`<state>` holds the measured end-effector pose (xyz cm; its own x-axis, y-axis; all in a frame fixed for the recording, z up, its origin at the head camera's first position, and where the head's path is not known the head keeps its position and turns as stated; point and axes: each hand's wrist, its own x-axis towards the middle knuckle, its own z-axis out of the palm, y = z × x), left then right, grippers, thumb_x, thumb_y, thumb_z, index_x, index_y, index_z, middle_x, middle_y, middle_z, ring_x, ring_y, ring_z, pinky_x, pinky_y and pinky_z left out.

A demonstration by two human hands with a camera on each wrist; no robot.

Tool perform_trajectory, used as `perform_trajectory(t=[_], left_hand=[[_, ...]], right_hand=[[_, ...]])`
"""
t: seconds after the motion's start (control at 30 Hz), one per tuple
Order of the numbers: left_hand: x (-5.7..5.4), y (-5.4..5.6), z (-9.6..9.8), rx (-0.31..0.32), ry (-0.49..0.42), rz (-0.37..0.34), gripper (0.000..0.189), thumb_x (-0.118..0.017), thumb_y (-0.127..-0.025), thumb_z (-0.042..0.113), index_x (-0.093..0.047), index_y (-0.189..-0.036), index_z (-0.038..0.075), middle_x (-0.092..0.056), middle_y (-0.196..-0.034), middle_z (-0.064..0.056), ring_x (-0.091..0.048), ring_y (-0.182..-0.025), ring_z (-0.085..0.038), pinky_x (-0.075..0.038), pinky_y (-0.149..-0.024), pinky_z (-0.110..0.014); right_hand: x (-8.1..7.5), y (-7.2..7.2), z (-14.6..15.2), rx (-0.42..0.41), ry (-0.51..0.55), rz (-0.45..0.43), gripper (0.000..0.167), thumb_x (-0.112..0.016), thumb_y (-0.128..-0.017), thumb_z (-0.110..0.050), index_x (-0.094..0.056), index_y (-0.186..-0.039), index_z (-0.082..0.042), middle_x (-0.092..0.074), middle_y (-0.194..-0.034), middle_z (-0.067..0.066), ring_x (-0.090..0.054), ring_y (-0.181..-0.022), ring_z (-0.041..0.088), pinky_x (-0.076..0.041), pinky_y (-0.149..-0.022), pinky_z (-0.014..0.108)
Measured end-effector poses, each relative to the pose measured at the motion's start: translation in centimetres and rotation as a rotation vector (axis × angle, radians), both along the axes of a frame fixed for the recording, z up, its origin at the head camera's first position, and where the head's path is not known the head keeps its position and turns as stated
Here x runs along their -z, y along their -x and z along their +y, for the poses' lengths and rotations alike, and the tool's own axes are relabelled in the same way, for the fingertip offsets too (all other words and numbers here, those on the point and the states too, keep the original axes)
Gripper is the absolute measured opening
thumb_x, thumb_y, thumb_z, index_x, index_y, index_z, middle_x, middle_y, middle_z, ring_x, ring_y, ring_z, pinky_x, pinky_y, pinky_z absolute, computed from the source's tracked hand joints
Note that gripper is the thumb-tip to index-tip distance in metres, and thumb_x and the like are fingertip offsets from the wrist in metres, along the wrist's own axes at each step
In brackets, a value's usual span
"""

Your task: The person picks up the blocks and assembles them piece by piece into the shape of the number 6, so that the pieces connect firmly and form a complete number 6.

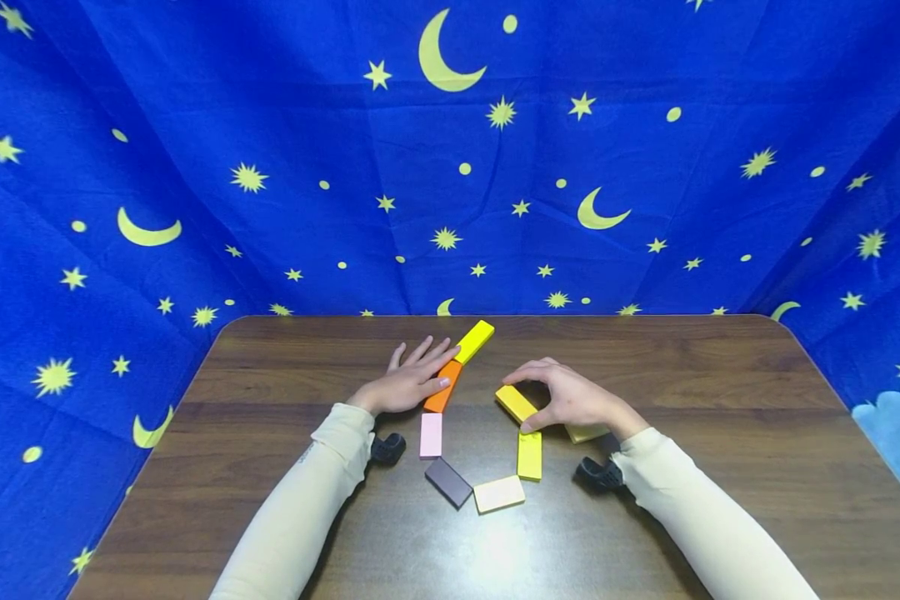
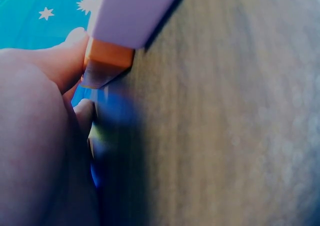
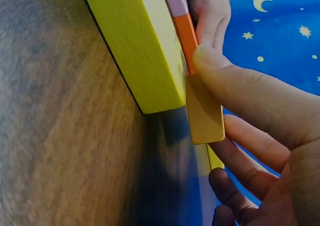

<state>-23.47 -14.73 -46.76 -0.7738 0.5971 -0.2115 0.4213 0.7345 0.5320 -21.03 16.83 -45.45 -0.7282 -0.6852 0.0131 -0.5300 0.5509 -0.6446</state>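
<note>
Several colored wooden blocks lie in a curved row on the table. My left hand (image 1: 401, 385) has its fingers spread beside the yellow block (image 1: 476, 339) and the orange block (image 1: 443, 387), and the thumb touches the orange one. My right hand (image 1: 576, 397) pinches an amber-yellow block (image 1: 515, 402) between thumb and fingers, its near end close to another yellow block (image 1: 529, 457). In the right wrist view the thumb presses one side of the amber-yellow block (image 3: 204, 113). A pale yellow block (image 1: 587, 433) is partly hidden under the right hand.
The row continues with a pink block (image 1: 431, 435), a dark grey block (image 1: 448, 484) and a cream block (image 1: 499, 494). Black wrist cameras (image 1: 598, 474) sit low near the brown wooden table (image 1: 682, 533). A blue star-patterned cloth (image 1: 307, 125) hangs behind the table.
</note>
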Motion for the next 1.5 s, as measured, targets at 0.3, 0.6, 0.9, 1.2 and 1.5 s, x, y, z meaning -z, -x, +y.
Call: perform_trajectory(t=[0.3, 0.6, 0.9, 1.2, 1.5], left_hand=[[-0.02, 0.00, -0.05, 0.002, -0.005, -0.011, 0.061, -0.036, -0.108, 0.043, -0.016, -0.163, 0.023, -0.004, -0.169, -0.001, 0.009, -0.154, -0.027, 0.015, -0.116, -0.058], [0.19, 0.03, -0.14, 0.022, -0.012, 0.024, 0.061, -0.036, -0.109, 0.042, -0.016, -0.163, 0.021, -0.006, -0.169, -0.003, 0.007, -0.154, -0.028, 0.013, -0.116, -0.060], [0.37, 0.01, -0.26, 0.018, -0.021, 0.014, 0.061, -0.036, -0.109, 0.042, -0.016, -0.163, 0.022, -0.005, -0.169, -0.003, 0.008, -0.154, -0.028, 0.014, -0.116, -0.059], [0.20, 0.12, -0.19, 0.011, -0.011, -0.015, 0.062, -0.035, -0.109, 0.044, -0.014, -0.163, 0.024, -0.003, -0.169, -0.001, 0.009, -0.154, -0.026, 0.015, -0.116, -0.058], [0.02, 0.03, -0.16, 0.011, -0.022, -0.011, 0.062, -0.036, -0.109, 0.043, -0.016, -0.163, 0.022, -0.004, -0.169, -0.002, 0.009, -0.154, -0.027, 0.015, -0.116, -0.059]], right_hand=[[0.18, 0.14, 0.06, 0.004, -0.013, -0.020, 0.065, -0.089, -0.074, -0.036, -0.066, -0.132, -0.018, -0.064, -0.131, 0.000, -0.051, -0.124, 0.026, -0.041, -0.103, 0.052], [0.52, 0.22, 0.22, -0.005, 0.000, -0.011, 0.064, -0.089, -0.074, -0.037, -0.067, -0.131, -0.017, -0.065, -0.129, -0.001, -0.051, -0.123, 0.026, -0.042, -0.101, 0.049], [0.47, -0.03, 0.48, 0.007, -0.003, -0.009, 0.053, -0.079, -0.086, -0.040, -0.066, -0.132, -0.018, -0.063, -0.132, 0.000, -0.051, -0.125, 0.027, -0.042, -0.103, 0.051], [0.68, 0.03, 0.57, -0.001, 0.000, 0.006, 0.047, -0.079, -0.088, -0.027, -0.067, -0.132, -0.017, -0.064, -0.131, 0.000, -0.052, -0.124, 0.026, -0.042, -0.103, 0.050], [0.69, 0.00, 0.72, 0.003, -0.007, -0.015, 0.046, -0.078, -0.088, -0.030, -0.066, -0.132, -0.020, -0.063, -0.132, -0.001, -0.051, -0.125, 0.026, -0.041, -0.103, 0.052]])
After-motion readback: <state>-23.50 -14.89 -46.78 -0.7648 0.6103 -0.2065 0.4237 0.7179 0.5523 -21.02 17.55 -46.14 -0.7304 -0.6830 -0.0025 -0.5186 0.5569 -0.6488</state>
